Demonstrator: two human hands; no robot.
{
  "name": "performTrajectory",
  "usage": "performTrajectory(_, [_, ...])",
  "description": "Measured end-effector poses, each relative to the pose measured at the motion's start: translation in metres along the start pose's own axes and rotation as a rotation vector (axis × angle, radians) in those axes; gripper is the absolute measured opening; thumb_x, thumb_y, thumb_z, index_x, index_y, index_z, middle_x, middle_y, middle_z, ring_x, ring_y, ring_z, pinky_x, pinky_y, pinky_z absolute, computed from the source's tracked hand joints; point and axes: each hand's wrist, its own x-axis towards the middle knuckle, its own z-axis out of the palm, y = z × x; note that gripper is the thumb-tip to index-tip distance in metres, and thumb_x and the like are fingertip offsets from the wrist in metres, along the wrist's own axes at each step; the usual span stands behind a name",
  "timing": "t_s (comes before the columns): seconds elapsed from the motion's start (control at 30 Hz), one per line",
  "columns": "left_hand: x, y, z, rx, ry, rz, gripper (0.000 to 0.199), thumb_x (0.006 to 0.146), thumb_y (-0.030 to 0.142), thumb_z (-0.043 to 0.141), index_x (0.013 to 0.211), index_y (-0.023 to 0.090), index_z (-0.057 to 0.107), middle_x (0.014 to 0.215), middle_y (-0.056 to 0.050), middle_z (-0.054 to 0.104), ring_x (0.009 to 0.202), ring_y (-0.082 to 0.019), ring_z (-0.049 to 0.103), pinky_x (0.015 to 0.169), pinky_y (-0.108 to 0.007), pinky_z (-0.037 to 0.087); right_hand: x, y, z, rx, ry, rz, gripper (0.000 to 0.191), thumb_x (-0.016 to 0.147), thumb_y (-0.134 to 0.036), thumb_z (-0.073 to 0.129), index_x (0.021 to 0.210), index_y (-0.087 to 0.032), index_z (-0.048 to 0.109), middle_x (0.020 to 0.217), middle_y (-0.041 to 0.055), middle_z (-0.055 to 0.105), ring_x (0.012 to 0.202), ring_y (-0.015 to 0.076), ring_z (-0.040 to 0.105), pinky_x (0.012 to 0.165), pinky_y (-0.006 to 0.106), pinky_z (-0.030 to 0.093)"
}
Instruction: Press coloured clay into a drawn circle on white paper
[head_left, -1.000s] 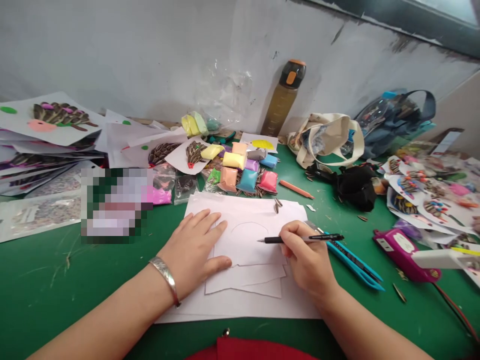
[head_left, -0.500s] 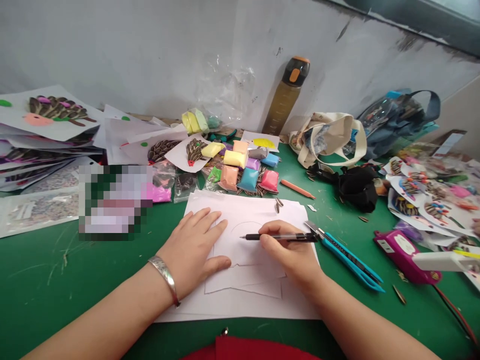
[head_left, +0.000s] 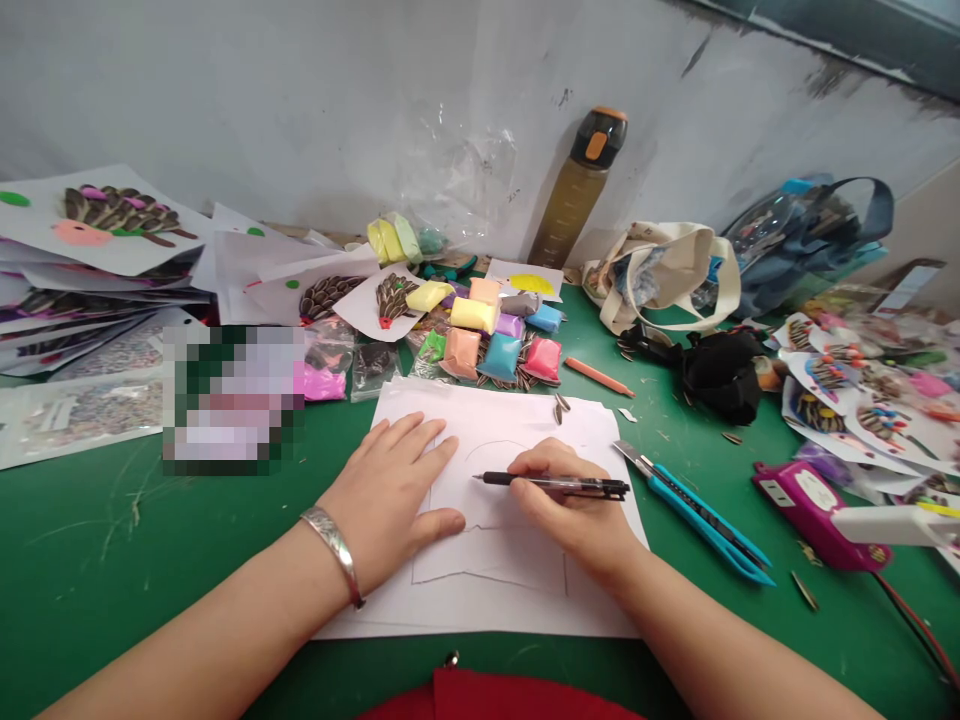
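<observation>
White paper (head_left: 517, 610) lies on the green table, with thin lines and a curved arc drawn on it. My left hand (head_left: 397, 490) rests flat on its left part, fingers spread, a silver bangle at the wrist. A black pen (head_left: 555, 485) is pinched between the thumb and fingers of my right hand (head_left: 574, 505); its tip points left, near the arc. Two or three sunflower seeds (head_left: 560, 407) lie near the paper's upper edge. Just right of the paper is a blue utility knife (head_left: 701, 515).
Colourful clay packets (head_left: 501, 355) sit beyond the paper, beside an orange stick (head_left: 600, 377). A bottle (head_left: 577, 190) leans against the wall. Stacked seed pictures (head_left: 127, 225) stand at the left; a cloth bag (head_left: 667, 275), a black pouch (head_left: 724, 375) and a magenta device (head_left: 814, 515) are at the right.
My right hand has shifted slightly left with the pen, whose tip is now a little further left and whose barrel tilts more. My left hand stays spread on the paper. The view has shifted slightly.
</observation>
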Motion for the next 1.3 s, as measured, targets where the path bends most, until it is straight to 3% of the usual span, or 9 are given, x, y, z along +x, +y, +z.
performTrajectory(0.7, [0.0003, -0.0001, -0.0003, 0.022, -0.027, -0.003, 0.062, 0.078, 0.052, 0.061, 0.131, 0.02, 0.051, 0.142, -0.011, 0.045, 0.133, -0.034, 0.033, 0.109, -0.054, 0.027, 0.0008, 0.0029, -0.0052, 0.084, -0.02, 0.043, 0.01, 0.075, -0.023, 0.056, 0.075, -0.02, 0.065, 0.075, 0.0037, 0.063, 0.075, 0.0208, 0.058, 0.07, 0.036, 0.043])
performTrajectory(1.3, [0.0014, 0.0015, -0.0016, 0.032, -0.046, -0.013, 0.063, 0.079, 0.051, 0.06, 0.132, 0.021, 0.05, 0.143, -0.01, 0.044, 0.134, -0.033, 0.032, 0.109, -0.054, 0.027, 0.0028, 0.0024, -0.0015, 0.019, -0.046, -0.067, 0.011, 0.074, -0.019, 0.057, 0.076, -0.021, 0.067, 0.073, 0.0023, 0.066, 0.072, 0.0193, 0.056, 0.071, 0.035, 0.041])
